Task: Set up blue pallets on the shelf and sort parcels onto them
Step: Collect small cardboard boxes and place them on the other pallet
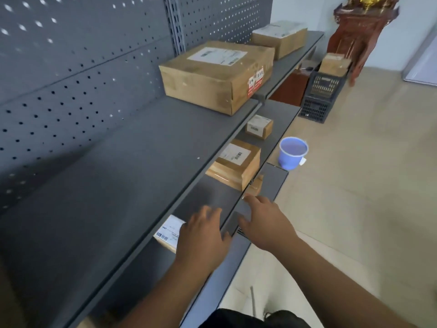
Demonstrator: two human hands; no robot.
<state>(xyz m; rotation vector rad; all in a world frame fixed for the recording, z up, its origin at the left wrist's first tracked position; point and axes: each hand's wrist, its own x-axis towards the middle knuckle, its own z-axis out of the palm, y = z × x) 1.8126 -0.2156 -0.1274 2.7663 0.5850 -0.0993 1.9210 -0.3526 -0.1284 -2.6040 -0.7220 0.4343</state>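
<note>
I look down along a grey metal shelf unit (pixel 123 176). A large cardboard parcel (pixel 212 74) lies on the top shelf, with a second parcel (pixel 279 39) farther back. On the lower shelf sit a small parcel (pixel 259 126), a taped brown parcel (pixel 236 164) and a white-labelled parcel (pixel 169 230) at the left. My left hand (pixel 203 235) hovers with fingers spread just right of that labelled parcel. My right hand (pixel 264 221) is stretched out over the lower shelf's front edge, fingers relaxed. Neither hand holds anything. No blue pallet is in view.
A light blue plastic cup (pixel 293 152) stands on the floor by the shelf. A black crate (pixel 324 91) holding a cardboard box sits farther back, next to a red wooden cabinet (pixel 361 31). Beige floor lies to the right.
</note>
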